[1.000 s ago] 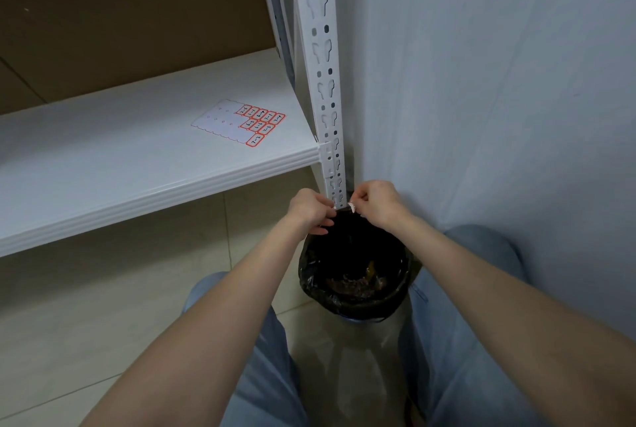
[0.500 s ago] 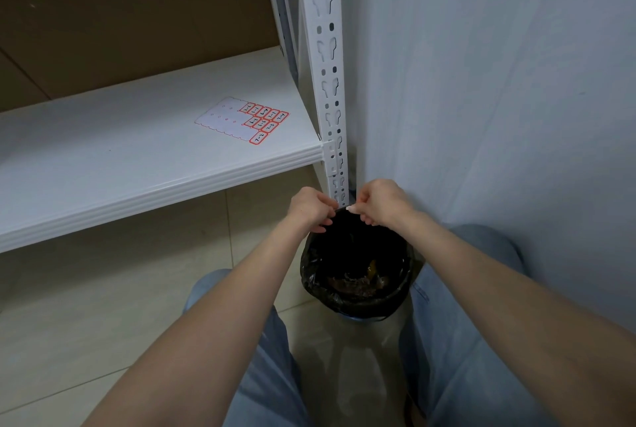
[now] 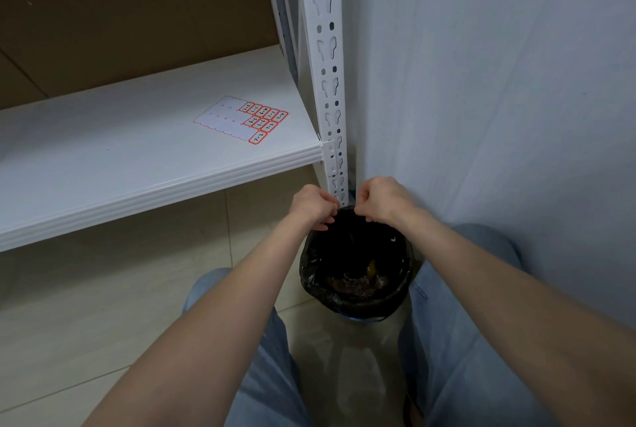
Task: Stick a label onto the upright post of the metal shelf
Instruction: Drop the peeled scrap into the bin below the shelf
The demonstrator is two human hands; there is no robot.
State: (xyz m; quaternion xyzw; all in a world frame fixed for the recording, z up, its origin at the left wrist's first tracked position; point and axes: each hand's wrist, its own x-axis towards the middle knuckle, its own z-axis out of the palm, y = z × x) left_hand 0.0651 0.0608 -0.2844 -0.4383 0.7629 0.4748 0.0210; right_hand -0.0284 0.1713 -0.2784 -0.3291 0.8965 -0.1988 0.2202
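Hands, left hand (image 3: 311,204) and right hand (image 3: 382,199), curl close together beside the upright post (image 3: 330,100). Whether they pinch a label is hidden. It is likely flimsy and sticky, so grip an edge.

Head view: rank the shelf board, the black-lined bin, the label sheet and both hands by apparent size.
1. shelf board
2. black-lined bin
3. label sheet
4. left hand and right hand: they look alike, so I leave them unranked.
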